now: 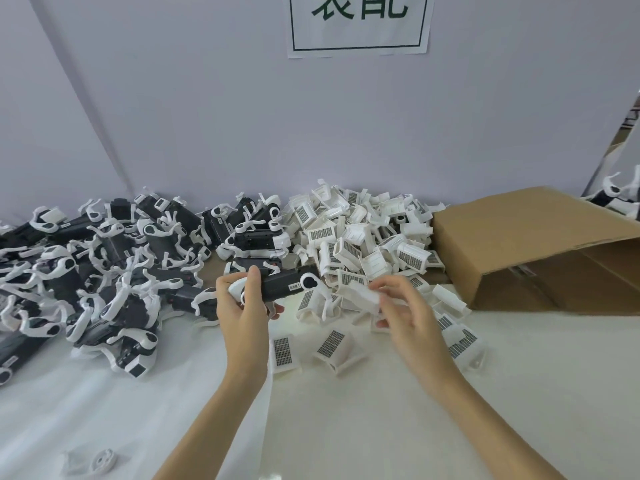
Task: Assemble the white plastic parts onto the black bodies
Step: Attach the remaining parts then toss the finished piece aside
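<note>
My left hand [242, 306] grips a black body [280, 287] with white arms, held level above the table, its far end pointing right. My right hand [403, 306] holds a white plastic part [362, 294] just to the right of the black body's end; the part looks blurred. A heap of white plastic parts [363, 237] with grid stickers lies behind and under my right hand. A heap of black bodies [114, 265] with white arms fills the left side of the table.
An open cardboard box [533, 244] lies on its side at the right. Two loose white parts [284, 351] [337, 348] lie in front of my hands. A small white piece [100, 462] sits near the front left. A wall with a paper sign [358, 26] stands behind.
</note>
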The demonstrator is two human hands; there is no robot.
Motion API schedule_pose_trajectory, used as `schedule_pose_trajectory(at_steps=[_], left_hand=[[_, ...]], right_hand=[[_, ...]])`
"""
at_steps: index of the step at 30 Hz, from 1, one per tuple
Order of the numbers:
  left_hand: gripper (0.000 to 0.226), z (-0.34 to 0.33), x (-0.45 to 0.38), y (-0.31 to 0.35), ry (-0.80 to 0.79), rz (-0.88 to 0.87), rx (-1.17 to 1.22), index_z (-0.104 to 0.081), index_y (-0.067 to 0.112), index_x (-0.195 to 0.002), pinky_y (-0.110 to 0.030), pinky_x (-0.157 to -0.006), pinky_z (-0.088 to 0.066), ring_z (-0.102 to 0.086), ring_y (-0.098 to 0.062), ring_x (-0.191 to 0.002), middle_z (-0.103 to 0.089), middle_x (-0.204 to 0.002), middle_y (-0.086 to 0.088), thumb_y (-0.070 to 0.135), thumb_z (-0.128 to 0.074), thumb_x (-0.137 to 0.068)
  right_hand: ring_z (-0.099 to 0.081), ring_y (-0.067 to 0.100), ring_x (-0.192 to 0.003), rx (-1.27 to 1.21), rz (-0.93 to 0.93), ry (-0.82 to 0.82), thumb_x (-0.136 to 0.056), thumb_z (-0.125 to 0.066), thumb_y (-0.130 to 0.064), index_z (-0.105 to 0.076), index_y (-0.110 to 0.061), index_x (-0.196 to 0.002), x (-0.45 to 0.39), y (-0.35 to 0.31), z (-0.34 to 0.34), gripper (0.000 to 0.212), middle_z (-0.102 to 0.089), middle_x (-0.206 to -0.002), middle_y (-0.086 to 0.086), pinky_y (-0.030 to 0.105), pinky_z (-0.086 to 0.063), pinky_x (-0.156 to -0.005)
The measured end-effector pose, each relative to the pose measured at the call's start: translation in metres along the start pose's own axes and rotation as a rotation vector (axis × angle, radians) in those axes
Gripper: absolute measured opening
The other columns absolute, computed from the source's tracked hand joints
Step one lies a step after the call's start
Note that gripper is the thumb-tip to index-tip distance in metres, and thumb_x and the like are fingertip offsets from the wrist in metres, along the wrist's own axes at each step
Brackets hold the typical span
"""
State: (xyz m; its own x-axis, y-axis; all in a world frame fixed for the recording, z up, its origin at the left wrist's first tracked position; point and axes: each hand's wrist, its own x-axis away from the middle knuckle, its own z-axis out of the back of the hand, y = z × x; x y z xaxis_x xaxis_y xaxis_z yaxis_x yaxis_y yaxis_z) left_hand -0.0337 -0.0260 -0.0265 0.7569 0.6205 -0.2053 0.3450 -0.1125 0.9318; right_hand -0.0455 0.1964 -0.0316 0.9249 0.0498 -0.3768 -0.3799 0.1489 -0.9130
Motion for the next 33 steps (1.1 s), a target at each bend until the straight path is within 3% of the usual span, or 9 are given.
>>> schedule_pose_trajectory(at_steps=[2, 6, 11, 14, 18, 23, 25, 29, 33], left_hand=[[0.019, -0.001, 0.003, 0.002, -0.053, -0.022, -0.010, -0.054, 0.020, -0.098, -0.030, -0.059, -0.051, -0.055, -0.025, -0.071, -0.062, -0.092, -0.018, 0.036, -0.062, -0.105], [0.022, -0.007, 0.014, 0.006, -0.179, -0.106, -0.072, -0.057, 0.017, -0.100, -0.024, -0.057, -0.050, -0.057, -0.009, -0.066, -0.062, -0.075, 0.013, 0.038, -0.063, -0.101], [0.014, -0.013, 0.027, 0.008, -0.310, -0.145, -0.135, -0.058, 0.029, -0.096, -0.023, -0.060, -0.053, -0.064, -0.014, -0.070, -0.068, -0.080, 0.005, 0.042, -0.063, -0.096], [0.011, -0.013, 0.031, 0.009, -0.363, -0.178, -0.193, -0.057, 0.033, -0.094, -0.032, -0.063, -0.054, -0.065, -0.017, -0.072, -0.068, -0.082, 0.004, 0.042, -0.062, -0.097], [0.014, -0.015, 0.038, 0.008, -0.416, -0.192, -0.251, -0.057, 0.030, -0.095, -0.052, -0.074, -0.056, -0.063, -0.015, -0.073, -0.066, -0.081, 0.010, 0.044, -0.060, -0.098], [0.027, -0.019, 0.046, 0.008, -0.442, -0.189, -0.267, -0.056, 0.032, -0.096, -0.051, -0.075, -0.055, -0.062, -0.016, -0.074, -0.066, -0.077, 0.010, 0.060, -0.056, -0.094], [0.032, -0.020, 0.047, 0.008, -0.439, -0.180, -0.261, -0.056, 0.031, -0.098, -0.048, -0.072, -0.055, -0.060, -0.016, -0.072, -0.064, -0.076, 0.009, 0.063, -0.053, -0.095], [0.042, -0.020, 0.048, 0.007, -0.424, -0.164, -0.263, -0.053, 0.028, -0.100, -0.059, -0.071, -0.054, -0.056, -0.032, -0.072, -0.060, -0.080, -0.011, 0.068, -0.042, -0.097], [0.041, -0.020, 0.046, 0.006, -0.418, -0.198, -0.312, -0.051, 0.031, -0.099, -0.059, -0.069, -0.051, -0.056, -0.032, -0.069, -0.061, -0.078, -0.017, 0.069, -0.037, -0.099]], right_hand=[[-0.067, 0.021, -0.091, -0.192, -0.141, 0.024, -0.109, -0.050, -0.015, -0.073, -0.029, -0.100, -0.006, -0.004, 0.007, 0.029, -0.071, -0.111, 0.008, 0.032, -0.059, -0.077], [-0.070, 0.013, -0.095, -0.515, -0.346, -0.048, -0.100, -0.062, -0.035, -0.078, -0.022, -0.099, -0.014, -0.012, 0.015, 0.020, -0.076, -0.109, 0.006, 0.026, -0.055, -0.080], [-0.067, 0.013, -0.092, -0.554, -0.366, -0.088, -0.073, -0.083, -0.030, -0.079, -0.020, -0.105, -0.014, -0.013, 0.015, 0.034, -0.073, -0.104, 0.003, 0.031, -0.050, -0.088], [-0.063, 0.016, -0.100, -0.611, -0.438, -0.028, -0.068, -0.087, -0.027, -0.080, -0.011, -0.108, -0.016, -0.012, 0.016, 0.043, -0.074, -0.107, 0.006, 0.033, -0.048, -0.095], [-0.067, 0.010, -0.090, -0.731, -0.504, 0.062, -0.076, -0.082, -0.033, -0.085, -0.015, -0.083, -0.015, -0.012, 0.013, 0.019, -0.077, -0.096, 0.001, 0.023, -0.053, -0.086], [-0.077, 0.027, -0.101, -0.887, -0.447, 0.134, -0.092, -0.076, -0.029, -0.069, -0.002, -0.117, -0.015, -0.010, 0.015, 0.037, -0.078, -0.113, 0.015, 0.032, -0.063, -0.078], [-0.077, 0.031, -0.103, -0.771, -0.368, 0.091, -0.094, -0.074, -0.030, -0.065, -0.003, -0.120, -0.013, -0.012, 0.015, 0.039, -0.077, -0.114, 0.017, 0.029, -0.062, -0.075], [-0.064, 0.011, -0.071, -0.150, -0.081, 0.097, -0.096, -0.074, -0.017, -0.072, -0.021, -0.102, -0.006, -0.013, 0.010, 0.007, -0.073, -0.082, -0.011, 0.023, -0.051, -0.065], [-0.068, 0.010, -0.090, 0.203, 0.117, -0.058, -0.102, -0.058, -0.005, -0.072, -0.026, -0.109, 0.003, -0.014, -0.001, 0.026, -0.073, -0.100, -0.015, 0.028, -0.054, -0.076]])
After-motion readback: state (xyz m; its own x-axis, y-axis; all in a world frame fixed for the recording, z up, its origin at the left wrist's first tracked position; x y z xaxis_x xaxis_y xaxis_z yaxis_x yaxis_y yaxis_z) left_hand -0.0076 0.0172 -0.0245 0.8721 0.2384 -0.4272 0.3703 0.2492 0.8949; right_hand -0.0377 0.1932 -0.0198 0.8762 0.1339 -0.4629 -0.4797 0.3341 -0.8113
